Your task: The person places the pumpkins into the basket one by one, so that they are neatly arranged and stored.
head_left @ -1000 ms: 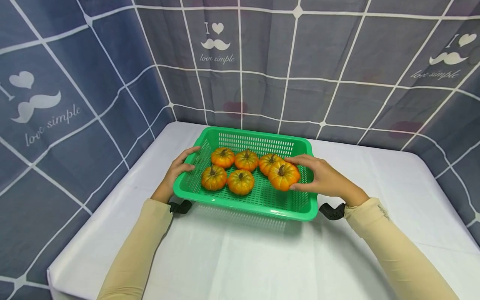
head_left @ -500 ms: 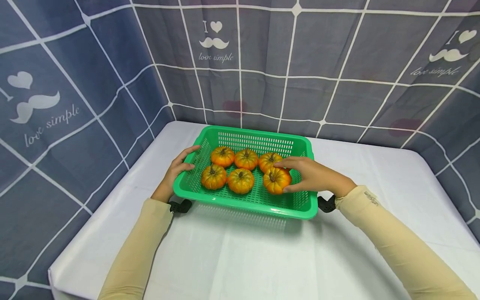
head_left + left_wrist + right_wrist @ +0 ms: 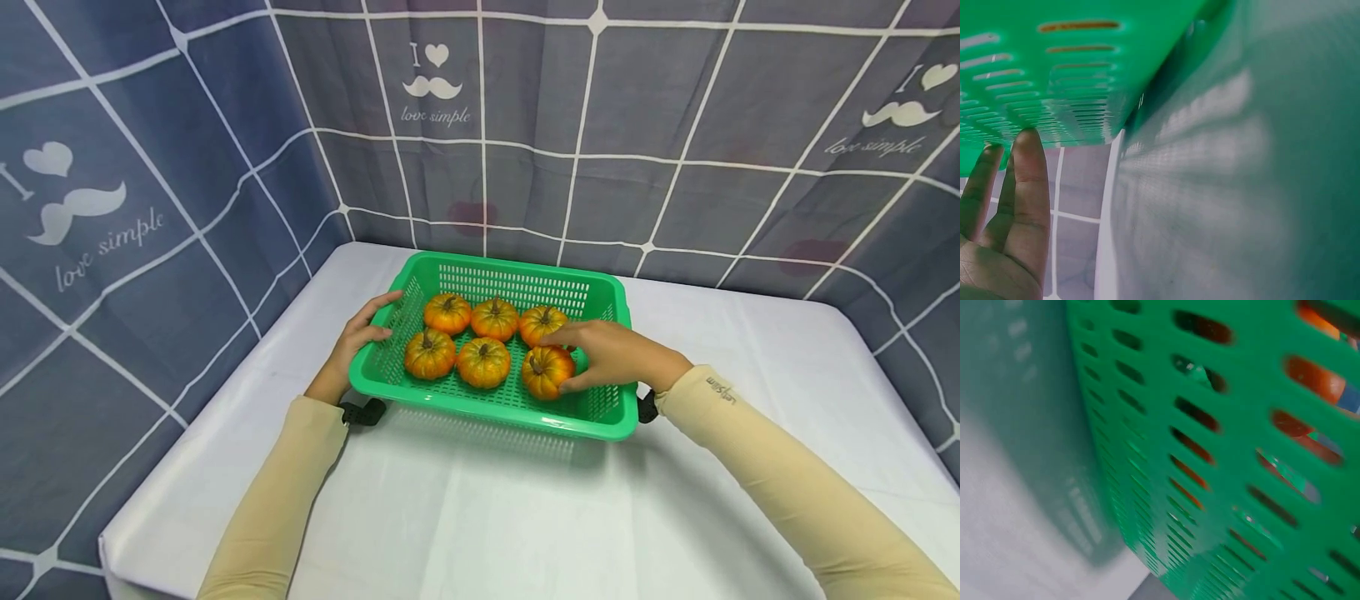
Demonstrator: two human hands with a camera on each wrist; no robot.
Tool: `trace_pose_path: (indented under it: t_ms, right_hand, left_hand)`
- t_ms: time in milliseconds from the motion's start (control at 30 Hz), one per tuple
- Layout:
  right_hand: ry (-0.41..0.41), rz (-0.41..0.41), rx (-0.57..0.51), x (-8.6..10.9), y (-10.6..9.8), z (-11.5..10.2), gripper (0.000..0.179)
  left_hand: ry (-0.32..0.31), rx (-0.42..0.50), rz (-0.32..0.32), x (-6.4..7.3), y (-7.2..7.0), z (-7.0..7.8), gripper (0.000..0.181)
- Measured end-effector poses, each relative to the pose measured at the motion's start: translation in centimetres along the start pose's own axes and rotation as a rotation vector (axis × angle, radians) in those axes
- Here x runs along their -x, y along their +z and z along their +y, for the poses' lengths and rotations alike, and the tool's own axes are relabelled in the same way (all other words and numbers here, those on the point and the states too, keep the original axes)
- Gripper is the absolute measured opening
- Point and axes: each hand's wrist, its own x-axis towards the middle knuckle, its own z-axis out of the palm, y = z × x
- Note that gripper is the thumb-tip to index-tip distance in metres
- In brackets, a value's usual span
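A green slotted plastic basket [image 3: 495,408] holds several small orange pumpkins, among them a front-left pumpkin [image 3: 430,354] and a back-right pumpkin [image 3: 542,323]. My right hand [image 3: 611,354] reaches over the basket's right end and holds the front-right pumpkin [image 3: 547,372] between thumb and fingers, low in the basket. At the other end, my left hand [image 3: 358,343] rests against the left wall. Its fingers [image 3: 1030,200] look fairly straight in the left wrist view, touching the slotted outside. The right wrist view shows only the basket wall [image 3: 1154,456], with orange behind its slots; that hand is hidden there.
The basket stands on a table with a white cloth [image 3: 480,517]. Behind and to the left hangs a grey-blue curtain [image 3: 525,192] with white grid lines. A black wrist camera [image 3: 365,412] sits below my left hand, near the basket's front-left corner.
My right hand has carried its pumpkin left and toward the front, down into the front-right area of the basket. The left hand and the other pumpkins have stayed in place.
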Motion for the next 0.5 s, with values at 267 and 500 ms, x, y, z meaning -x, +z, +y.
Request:
trace_pose_path:
  t_ms: [267,500]
  right_hand:
    - [0.024,-0.004,0.062,-0.45,0.51,-0.18,0.067]
    - [0.076,-0.009,0.096,-0.53,0.61,-0.28,0.067]
  left_hand:
    - [0.001,-0.015,0.007,-0.02,0.03,-0.06,0.069]
    - [-0.008,-0.031,0.010,-0.06,-0.01,-0.03,0.070]
